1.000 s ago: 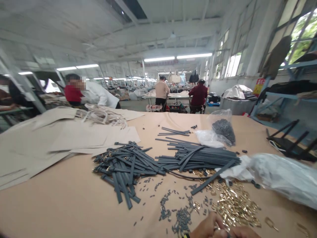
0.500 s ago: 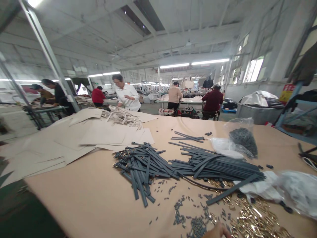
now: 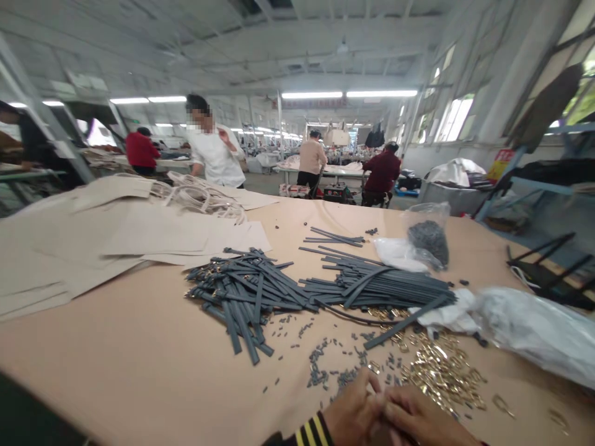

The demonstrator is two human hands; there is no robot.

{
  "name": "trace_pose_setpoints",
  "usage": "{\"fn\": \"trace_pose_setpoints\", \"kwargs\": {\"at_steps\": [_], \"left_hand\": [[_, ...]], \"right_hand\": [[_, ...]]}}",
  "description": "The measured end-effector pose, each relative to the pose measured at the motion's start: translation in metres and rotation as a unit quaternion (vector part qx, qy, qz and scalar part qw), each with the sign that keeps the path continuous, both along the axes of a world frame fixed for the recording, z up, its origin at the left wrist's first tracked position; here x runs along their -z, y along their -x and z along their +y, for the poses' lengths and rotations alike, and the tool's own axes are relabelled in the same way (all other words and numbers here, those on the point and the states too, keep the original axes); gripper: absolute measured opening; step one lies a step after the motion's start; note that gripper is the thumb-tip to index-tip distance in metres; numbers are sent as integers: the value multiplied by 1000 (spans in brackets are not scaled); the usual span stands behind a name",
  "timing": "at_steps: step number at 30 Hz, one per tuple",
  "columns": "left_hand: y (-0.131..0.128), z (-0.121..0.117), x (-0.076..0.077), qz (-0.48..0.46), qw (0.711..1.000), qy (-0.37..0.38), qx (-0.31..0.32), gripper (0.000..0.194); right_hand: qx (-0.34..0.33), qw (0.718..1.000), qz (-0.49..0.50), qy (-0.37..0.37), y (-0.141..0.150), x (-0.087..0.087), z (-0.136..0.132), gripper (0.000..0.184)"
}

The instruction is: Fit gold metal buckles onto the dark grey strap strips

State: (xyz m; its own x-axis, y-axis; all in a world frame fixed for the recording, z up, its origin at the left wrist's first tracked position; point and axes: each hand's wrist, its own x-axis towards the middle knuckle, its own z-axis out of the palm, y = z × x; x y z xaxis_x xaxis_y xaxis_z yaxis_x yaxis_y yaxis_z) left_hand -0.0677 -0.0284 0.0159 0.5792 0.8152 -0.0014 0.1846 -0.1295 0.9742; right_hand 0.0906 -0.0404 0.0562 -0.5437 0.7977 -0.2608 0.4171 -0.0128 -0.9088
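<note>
At the bottom edge my left hand (image 3: 353, 409) and my right hand (image 3: 421, 412) meet, fingers bent and pinched together. What lies between the fingertips is hidden. Small dark grey pieces (image 3: 320, 365) are scattered just beyond my left hand. Beyond my right hand spreads a heap of gold metal buckles (image 3: 439, 371). Farther back lie a stack of dark grey straps (image 3: 400, 285) and, to its left, a jumbled pile of straps with gold buckles (image 3: 251, 285). A single strap (image 3: 395, 328) lies slanted in front of the stack.
Beige sheets (image 3: 153, 229) and pale cord-like handles (image 3: 199, 195) cover the table's left. On the right are a clear bag of dark pieces (image 3: 427, 241) and a large plastic bag (image 3: 534, 334). A co-worker in white (image 3: 216, 155) stands across the table.
My view has turned right and tilted down. Earlier only one hand showed at the bottom edge; now both are in view, fingers together. The co-worker in white has raised a hand.
</note>
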Motion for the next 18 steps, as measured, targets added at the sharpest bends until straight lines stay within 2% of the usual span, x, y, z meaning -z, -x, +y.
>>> {"fn": "trace_pose_setpoints", "kwargs": {"at_steps": [1, 3, 5, 7, 8, 9, 10, 11, 13, 15, 16, 17, 18], "left_hand": [[7, 5, -8, -10, 1000, 25, -4, 21], [28, 24, -27, -18, 997, 81, -9, 19], [62, 54, -53, -8, 996, 52, -77, 18], [107, 88, -83, 24, 983, -9, -181, 19], [131, 105, -98, 40, 964, -38, -260, 18], [153, 118, -111, 46, 924, -77, -373, 18], [172, 129, -121, 55, 867, -114, -481, 19], [186, 135, -126, 60, 840, -131, -523, 22], [191, 135, -123, 73, 812, -145, -560, 26], [168, 120, -100, 83, 825, -153, -538, 29], [148, 109, -85, 87, 850, -154, -497, 27], [123, 96, -69, 95, 898, -159, -400, 22], [97, 84, -53, 93, 929, -174, -312, 20]], "right_hand": [[-2, 1000, -4, -5, 0, -4, 5, 43], [47, 993, -53, -99, -5, -9, 20, 36], [114, 961, -136, -210, -17, -10, 38, 32], [162, 913, -234, -293, -32, -7, 54, 28], [178, 896, -259, -312, -39, -4, 60, 26], [189, 883, -278, -327, -44, -1, 66, 24], [196, 875, -287, -337, -46, 3, 70, 22], [201, 868, -294, -345, -47, 6, 73, 21], [200, 852, -317, -366, -43, 13, 78, 20], [188, 837, -342, -384, -35, 19, 83, 21], [180, 830, -355, -391, -30, 21, 85, 20], [171, 823, -368, -397, -27, 22, 88, 19], [162, 817, -379, -404, -24, 23, 90, 18]]}}
